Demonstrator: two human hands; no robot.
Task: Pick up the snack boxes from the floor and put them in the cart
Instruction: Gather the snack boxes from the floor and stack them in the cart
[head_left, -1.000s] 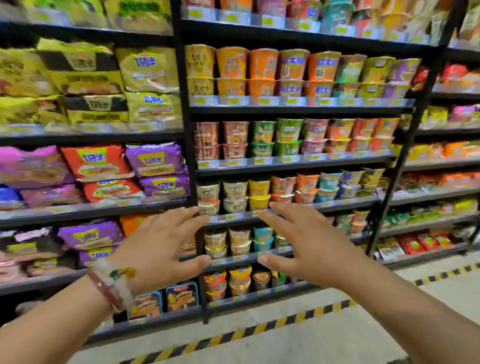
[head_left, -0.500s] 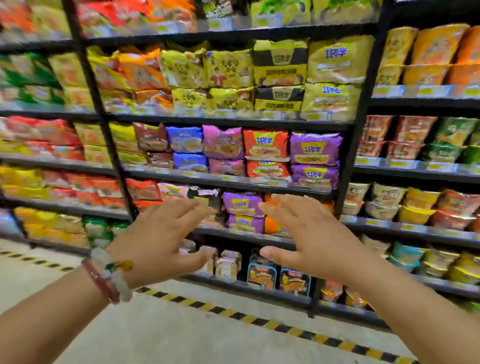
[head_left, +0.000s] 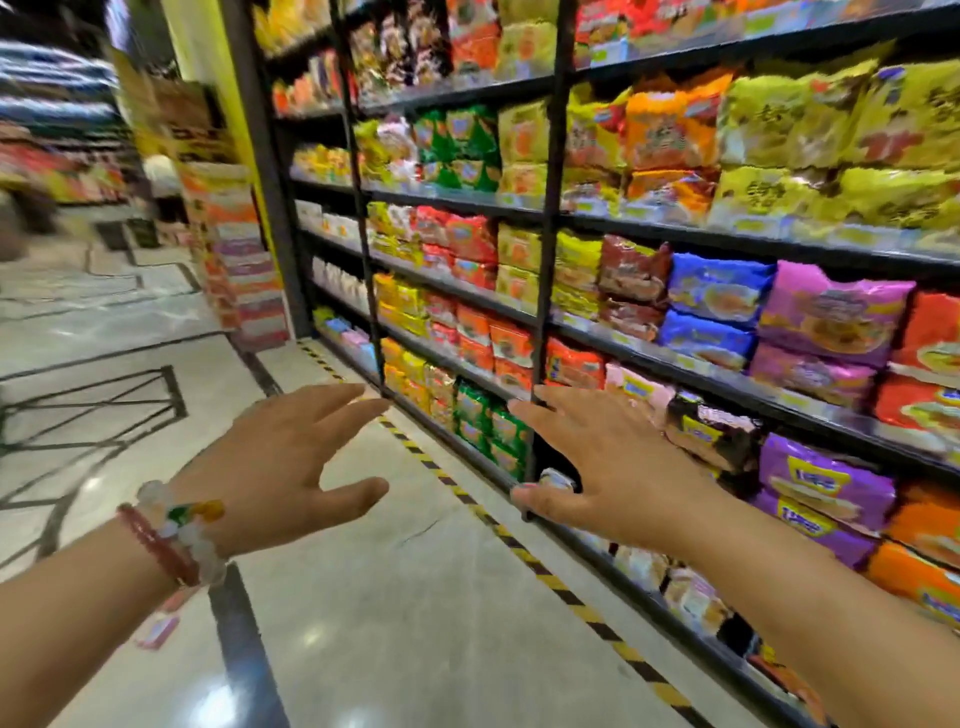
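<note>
both bare hands are raised in front of the camera, palms down, holding nothing. the left hand (head_left: 280, 462) has its fingers straight and spread wide, thumb out to the side, over the glossy pale stone floor (head_left: 415, 623); its wrist wears a string of white, green and amber beads with a red band (head_left: 171, 530). the right hand (head_left: 597, 462) is also spread wide, in front of the black metal shelving full of bright noodle packets (head_left: 550, 218). a yellow-and-black striped tape line (head_left: 524, 551) runs on the floor along the shelf foot. far down the aisle stands a blurred stack of orange and pink boxes (head_left: 234, 260) — whether these are the snack boxes cannot be told, and the cart is not in view.
</note>
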